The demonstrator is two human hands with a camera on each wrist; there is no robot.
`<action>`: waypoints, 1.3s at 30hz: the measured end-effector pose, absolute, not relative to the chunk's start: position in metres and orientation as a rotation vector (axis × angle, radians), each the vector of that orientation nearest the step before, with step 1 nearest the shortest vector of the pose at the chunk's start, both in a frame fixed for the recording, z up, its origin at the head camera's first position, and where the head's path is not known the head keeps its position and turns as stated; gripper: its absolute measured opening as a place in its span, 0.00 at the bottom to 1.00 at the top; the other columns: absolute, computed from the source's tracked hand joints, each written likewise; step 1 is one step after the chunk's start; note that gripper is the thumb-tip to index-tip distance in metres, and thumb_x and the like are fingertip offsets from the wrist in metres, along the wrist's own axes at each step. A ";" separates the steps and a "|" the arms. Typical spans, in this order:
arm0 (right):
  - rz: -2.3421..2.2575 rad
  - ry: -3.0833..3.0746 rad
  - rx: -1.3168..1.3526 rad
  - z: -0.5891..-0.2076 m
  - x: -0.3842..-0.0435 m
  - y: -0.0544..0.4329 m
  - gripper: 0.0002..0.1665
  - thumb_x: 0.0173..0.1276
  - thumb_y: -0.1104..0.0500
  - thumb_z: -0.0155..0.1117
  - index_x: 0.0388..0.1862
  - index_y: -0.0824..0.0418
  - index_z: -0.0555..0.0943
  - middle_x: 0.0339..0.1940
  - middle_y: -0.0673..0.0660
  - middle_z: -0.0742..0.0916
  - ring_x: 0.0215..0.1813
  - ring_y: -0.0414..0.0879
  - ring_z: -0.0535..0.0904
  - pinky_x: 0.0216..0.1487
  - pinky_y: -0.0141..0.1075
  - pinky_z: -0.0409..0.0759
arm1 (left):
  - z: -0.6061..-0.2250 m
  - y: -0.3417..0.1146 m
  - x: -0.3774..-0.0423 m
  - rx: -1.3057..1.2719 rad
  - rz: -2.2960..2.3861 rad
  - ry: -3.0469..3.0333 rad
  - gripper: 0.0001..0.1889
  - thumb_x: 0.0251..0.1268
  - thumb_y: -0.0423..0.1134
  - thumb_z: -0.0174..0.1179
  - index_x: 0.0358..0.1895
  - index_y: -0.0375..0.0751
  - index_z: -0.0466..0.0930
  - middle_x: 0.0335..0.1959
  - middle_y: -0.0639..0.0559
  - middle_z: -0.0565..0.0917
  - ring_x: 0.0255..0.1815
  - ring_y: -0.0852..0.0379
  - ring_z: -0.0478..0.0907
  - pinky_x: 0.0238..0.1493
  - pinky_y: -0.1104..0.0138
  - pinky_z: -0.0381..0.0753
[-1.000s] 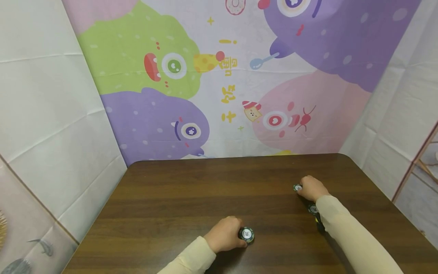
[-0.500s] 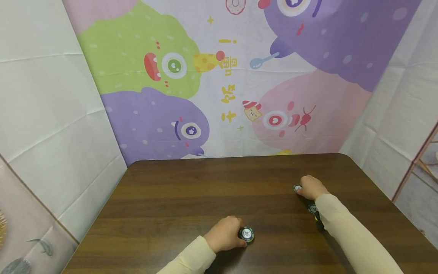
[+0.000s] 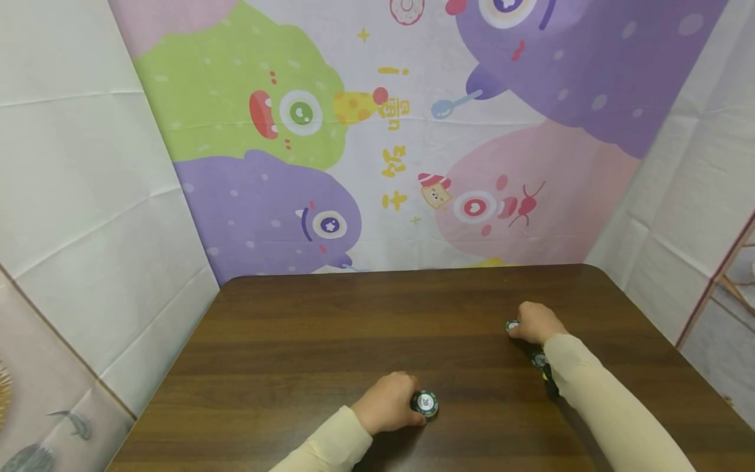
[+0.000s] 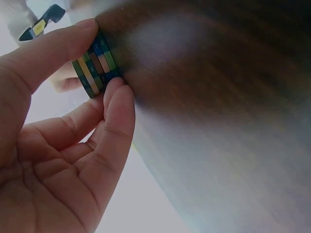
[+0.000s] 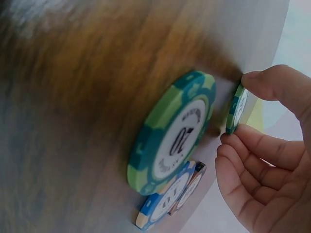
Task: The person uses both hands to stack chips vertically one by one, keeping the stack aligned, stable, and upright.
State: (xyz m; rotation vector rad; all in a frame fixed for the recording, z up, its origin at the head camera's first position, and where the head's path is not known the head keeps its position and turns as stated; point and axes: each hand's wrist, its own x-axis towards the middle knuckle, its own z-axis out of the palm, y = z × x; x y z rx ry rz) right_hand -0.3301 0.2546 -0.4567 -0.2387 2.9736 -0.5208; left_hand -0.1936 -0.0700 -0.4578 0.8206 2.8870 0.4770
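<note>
Slightly shifted is the green chip (image 5: 237, 109) pinched by the right hand (image 3: 539, 322); the chip stack (image 3: 425, 404) is gripped by the left hand (image 3: 386, 404), apparently for steadiness.

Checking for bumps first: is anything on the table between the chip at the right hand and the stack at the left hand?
Nothing visible: in the head view only tabletop shows between the chip at the right hand and the stack at the left hand. The other chips lie off that line, by the right sleeve.

The table (image 3: 330, 328) looks like glossy wood, the chips (image 3: 425, 404) smooth plastic.
</note>
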 end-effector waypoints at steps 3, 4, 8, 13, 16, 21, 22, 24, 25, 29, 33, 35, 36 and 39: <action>-0.540 2.960 -0.247 -0.455 -0.328 0.254 0.26 0.55 0.58 0.64 0.10 0.51 0.58 0.12 0.44 0.59 0.18 0.39 0.51 0.21 0.33 0.53 | -0.458 -0.070 -0.194 0.822 0.469 2.889 0.15 0.43 0.44 0.77 0.32 0.45 0.82 0.27 0.59 0.81 0.28 0.67 0.72 0.33 0.73 0.73; -0.545 2.956 -0.257 -0.455 -0.327 0.253 0.26 0.55 0.58 0.64 0.10 0.51 0.58 0.12 0.44 0.59 0.17 0.39 0.51 0.20 0.33 0.53 | -0.458 -0.070 -0.194 0.822 0.466 2.889 0.15 0.43 0.44 0.77 0.32 0.45 0.82 0.28 0.59 0.81 0.29 0.67 0.72 0.33 0.73 0.73; -0.543 2.963 -0.317 -0.453 -0.324 0.249 0.26 0.55 0.58 0.64 0.10 0.50 0.57 0.12 0.44 0.58 0.17 0.39 0.50 0.20 0.32 0.52 | -0.459 -0.070 -0.195 0.822 0.460 2.892 0.15 0.43 0.45 0.77 0.32 0.45 0.82 0.27 0.59 0.81 0.29 0.67 0.72 0.33 0.73 0.73; -0.569 2.977 -0.409 -0.449 -0.319 0.238 0.26 0.55 0.58 0.63 0.10 0.51 0.57 0.11 0.44 0.58 0.17 0.39 0.51 0.21 0.32 0.52 | -0.460 -0.070 -0.195 0.836 0.446 2.906 0.15 0.43 0.45 0.77 0.32 0.45 0.82 0.27 0.59 0.80 0.28 0.67 0.71 0.33 0.73 0.73; -0.597 2.961 -0.423 -0.446 -0.314 0.230 0.24 0.54 0.58 0.63 0.11 0.51 0.58 0.11 0.45 0.59 0.16 0.39 0.52 0.21 0.32 0.52 | -0.459 -0.070 -0.194 0.835 0.446 2.908 0.15 0.43 0.45 0.77 0.32 0.45 0.82 0.27 0.59 0.80 0.28 0.67 0.71 0.33 0.73 0.73; -0.615 2.954 -0.469 -0.441 -0.305 0.217 0.12 0.55 0.57 0.65 0.20 0.57 0.71 0.17 0.48 0.70 0.19 0.41 0.61 0.23 0.33 0.59 | -0.458 -0.070 -0.194 0.825 0.462 2.899 0.15 0.43 0.44 0.77 0.32 0.45 0.82 0.27 0.59 0.80 0.28 0.67 0.71 0.32 0.73 0.72; -0.624 2.953 -0.490 -0.440 -0.303 0.214 0.10 0.56 0.57 0.65 0.23 0.59 0.74 0.19 0.49 0.73 0.20 0.41 0.64 0.24 0.33 0.62 | -0.458 -0.070 -0.194 0.825 0.461 2.899 0.15 0.43 0.44 0.77 0.32 0.45 0.82 0.27 0.59 0.80 0.28 0.67 0.71 0.32 0.73 0.72; -0.638 2.957 -0.542 -0.437 -0.299 0.208 0.11 0.56 0.56 0.67 0.31 0.63 0.79 0.25 0.52 0.79 0.23 0.43 0.68 0.27 0.35 0.67 | -0.458 -0.069 -0.194 0.827 0.459 2.898 0.15 0.43 0.44 0.77 0.32 0.45 0.81 0.27 0.59 0.80 0.28 0.67 0.71 0.32 0.73 0.72; -0.644 2.952 -0.560 -0.436 -0.297 0.205 0.12 0.57 0.56 0.67 0.33 0.64 0.80 0.26 0.52 0.80 0.24 0.43 0.69 0.28 0.35 0.68 | -0.458 -0.069 -0.194 0.827 0.461 2.896 0.15 0.43 0.44 0.77 0.32 0.45 0.81 0.27 0.59 0.80 0.28 0.67 0.71 0.32 0.73 0.72; -0.618 2.975 -0.638 -0.432 -0.288 0.191 0.16 0.55 0.54 0.70 0.38 0.64 0.82 0.33 0.54 0.85 0.30 0.42 0.74 0.35 0.40 0.76 | -0.459 -0.070 -0.195 0.827 0.476 2.886 0.15 0.43 0.44 0.77 0.32 0.44 0.82 0.27 0.59 0.81 0.28 0.68 0.71 0.32 0.74 0.72; -0.583 2.990 -0.732 -0.431 -0.276 0.177 0.17 0.53 0.53 0.72 0.37 0.63 0.82 0.33 0.52 0.84 0.34 0.42 0.75 0.39 0.40 0.78 | -0.460 -0.070 -0.195 0.820 0.498 2.879 0.15 0.43 0.43 0.77 0.32 0.44 0.82 0.26 0.60 0.80 0.28 0.68 0.71 0.32 0.74 0.72; -0.582 2.984 -0.778 -0.430 -0.270 0.170 0.17 0.52 0.53 0.72 0.36 0.62 0.82 0.32 0.51 0.83 0.33 0.41 0.74 0.38 0.38 0.77 | -0.460 -0.070 -0.195 0.815 0.509 2.875 0.15 0.43 0.43 0.77 0.32 0.44 0.82 0.26 0.60 0.80 0.27 0.68 0.70 0.31 0.74 0.72; -0.588 2.979 -0.795 -0.430 -0.267 0.166 0.17 0.52 0.53 0.72 0.36 0.62 0.81 0.32 0.50 0.82 0.32 0.40 0.74 0.37 0.37 0.76 | -0.459 -0.070 -0.195 0.813 0.514 2.875 0.15 0.43 0.43 0.77 0.31 0.44 0.82 0.26 0.60 0.80 0.27 0.68 0.70 0.31 0.74 0.72; -0.596 2.968 -0.840 -0.428 -0.259 0.157 0.17 0.51 0.53 0.73 0.37 0.62 0.81 0.31 0.49 0.81 0.31 0.39 0.72 0.34 0.33 0.74 | -0.460 -0.070 -0.195 0.805 0.523 2.871 0.15 0.43 0.43 0.77 0.31 0.45 0.81 0.25 0.60 0.79 0.27 0.68 0.70 0.30 0.74 0.71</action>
